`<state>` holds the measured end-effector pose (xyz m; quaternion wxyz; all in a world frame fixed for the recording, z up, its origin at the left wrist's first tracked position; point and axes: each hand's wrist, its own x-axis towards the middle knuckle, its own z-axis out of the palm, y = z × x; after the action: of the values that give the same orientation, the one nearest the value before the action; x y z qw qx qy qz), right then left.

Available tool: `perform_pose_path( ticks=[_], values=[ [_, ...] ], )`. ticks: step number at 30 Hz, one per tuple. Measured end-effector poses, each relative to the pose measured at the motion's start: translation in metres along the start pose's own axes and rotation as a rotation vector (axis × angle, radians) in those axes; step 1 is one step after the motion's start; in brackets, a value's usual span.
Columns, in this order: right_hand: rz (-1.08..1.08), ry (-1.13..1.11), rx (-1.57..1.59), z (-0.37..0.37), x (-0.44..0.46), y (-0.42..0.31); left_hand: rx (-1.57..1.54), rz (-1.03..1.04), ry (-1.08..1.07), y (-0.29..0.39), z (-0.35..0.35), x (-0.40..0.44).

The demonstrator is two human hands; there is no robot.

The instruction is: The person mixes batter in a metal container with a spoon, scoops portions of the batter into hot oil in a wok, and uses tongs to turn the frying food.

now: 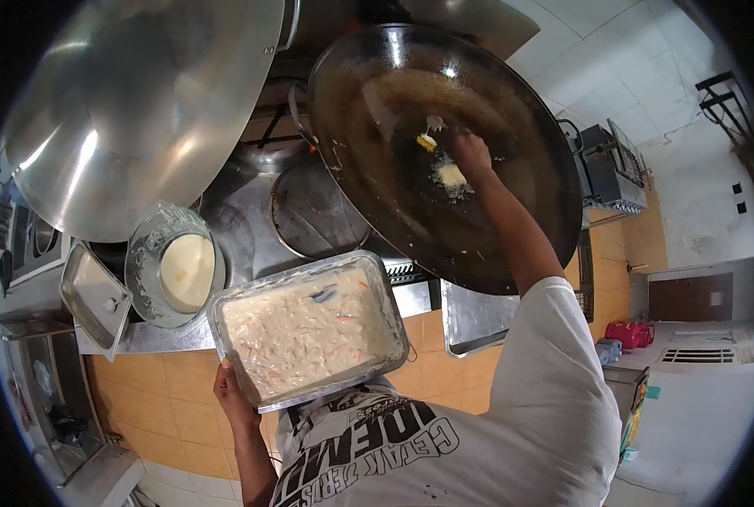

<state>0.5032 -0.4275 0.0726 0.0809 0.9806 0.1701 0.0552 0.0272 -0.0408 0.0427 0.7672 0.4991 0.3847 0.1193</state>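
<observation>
Holds the right hand (pixel 471 155) low inside a big dark wok (pixel 372 198), fingers bunched together; impossible to make out, through the blur, whether pinching anything. Just beside it, on the bottom of the wok, a pale crumbly patch (pixel 451 176) and a small yellow-and-white lump (pixel 426 142), seemingly unmelted. With the left hand (pixel 235 395), grips the left side of a shallow tray (pixel 394 314) near its close corner, in front of the body, hand clamped at the rim. In the tray, a thick pale mixture (pixel 301 338) with orange shreds, apparently stirred already; no such shreds visible in the wok, so probably little or none used yet. Farther left, on the metal table (pixel 235 224), a clear bowl (pixel 143 275) of smooth pale liquid (pixel 187 270), unmixed with the tray's contents, near an oblong pan (pixel 98 317).
</observation>
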Motion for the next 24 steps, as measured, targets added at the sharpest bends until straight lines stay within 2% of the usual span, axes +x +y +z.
perform_pose_path(
  ticks=[2,5,8,14,18,21,24],
  values=[
    [0.042,0.083,0.015,-0.021,-0.007,-0.011,-0.013,-0.004,0.002,0.000,0.002,-0.001],
    [0.084,-0.011,0.027,-0.016,-0.011,-0.013,-0.018,-0.015,0.015,-0.008,-0.003,0.000],
    [0.001,-0.035,-0.018,0.003,-0.008,0.000,-0.012,-0.011,0.011,-0.013,-0.008,0.003],
    [0.005,0.189,0.049,-0.006,-0.015,-0.003,-0.028,-0.015,-0.015,0.000,0.006,0.000],
    [0.020,-0.084,-0.046,0.004,-0.013,-0.007,-0.026,-0.016,-0.016,-0.007,-0.002,0.002],
    [0.031,-0.081,-0.022,-0.008,-0.014,-0.007,-0.034,-0.025,-0.025,-0.004,0.002,-0.003],
    [0.070,-0.216,-0.008,-0.006,-0.011,-0.004,-0.040,-0.024,-0.016,-0.007,0.002,-0.002]
  ],
)
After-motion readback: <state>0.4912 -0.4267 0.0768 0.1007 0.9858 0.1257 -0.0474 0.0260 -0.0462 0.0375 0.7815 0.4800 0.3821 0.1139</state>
